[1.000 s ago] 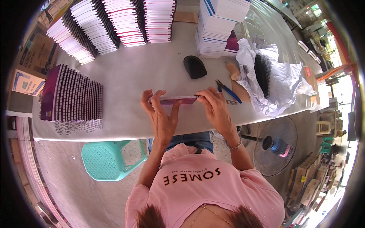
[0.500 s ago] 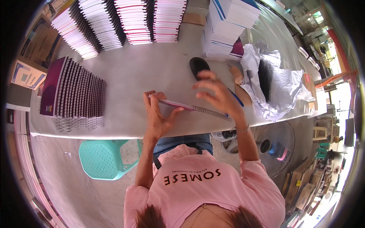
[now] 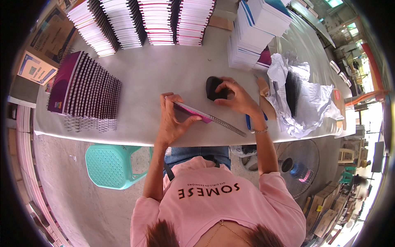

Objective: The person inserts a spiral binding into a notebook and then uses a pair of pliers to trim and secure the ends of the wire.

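My left hand (image 3: pixel 170 119) is closed on a thin notebook (image 3: pixel 193 111) with a purple-pink cover, held on edge above the table. A metal spiral coil (image 3: pixel 228 124) runs out from the notebook's right end, its tail free. To the right, my right hand (image 3: pixel 238 95) curls its thumb and fingers on a black, rounded, mouse-shaped object (image 3: pixel 212 87); its exact kind is unclear. Beneath my right wrist lies a blue-handled tool (image 3: pixel 248 122), partly covered by the arm.
Purple spiral notebooks (image 3: pixel 86 88) stand stacked at left, coil ends trailing. Tall stacks of bound books (image 3: pixel 158 24) line the back, with loose book blocks (image 3: pixel 257 33) at back right. Crumpled white paper (image 3: pixel 302 107) cradles black coils (image 3: pixel 292 92). A green stool (image 3: pixel 109 166) is below.
My right hand has come down from above the table and closed on the black object, which now looks tilted. The left hand keeps its hold on the notebook.
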`<action>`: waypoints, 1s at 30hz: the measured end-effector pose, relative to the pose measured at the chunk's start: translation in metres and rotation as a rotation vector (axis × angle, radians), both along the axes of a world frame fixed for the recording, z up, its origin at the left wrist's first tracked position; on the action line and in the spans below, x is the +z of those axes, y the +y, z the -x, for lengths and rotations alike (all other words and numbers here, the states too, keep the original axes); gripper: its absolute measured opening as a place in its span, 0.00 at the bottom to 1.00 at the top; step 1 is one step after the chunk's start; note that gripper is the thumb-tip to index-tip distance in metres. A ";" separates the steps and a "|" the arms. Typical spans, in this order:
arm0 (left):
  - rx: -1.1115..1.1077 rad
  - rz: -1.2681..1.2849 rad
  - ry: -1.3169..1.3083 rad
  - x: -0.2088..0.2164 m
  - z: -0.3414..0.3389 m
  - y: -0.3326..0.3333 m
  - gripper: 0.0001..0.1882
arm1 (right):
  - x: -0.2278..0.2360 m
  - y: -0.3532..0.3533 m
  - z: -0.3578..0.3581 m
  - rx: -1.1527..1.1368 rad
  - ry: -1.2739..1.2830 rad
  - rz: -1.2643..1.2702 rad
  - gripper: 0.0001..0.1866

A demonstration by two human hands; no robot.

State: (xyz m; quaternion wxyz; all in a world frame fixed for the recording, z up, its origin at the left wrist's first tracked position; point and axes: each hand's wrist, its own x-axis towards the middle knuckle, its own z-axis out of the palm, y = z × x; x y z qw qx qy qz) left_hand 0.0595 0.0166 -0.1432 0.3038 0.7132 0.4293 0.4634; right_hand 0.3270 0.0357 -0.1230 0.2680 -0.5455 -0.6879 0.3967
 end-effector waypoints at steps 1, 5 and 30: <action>-0.003 -0.003 -0.001 0.000 0.000 0.000 0.38 | 0.004 0.001 0.001 0.017 0.110 0.122 0.31; -0.003 0.001 -0.008 0.005 0.001 -0.001 0.37 | -0.004 -0.025 -0.019 0.149 0.777 0.432 0.39; -0.031 0.157 -0.081 0.002 -0.002 -0.005 0.47 | 0.015 -0.050 -0.010 0.104 0.513 0.205 0.34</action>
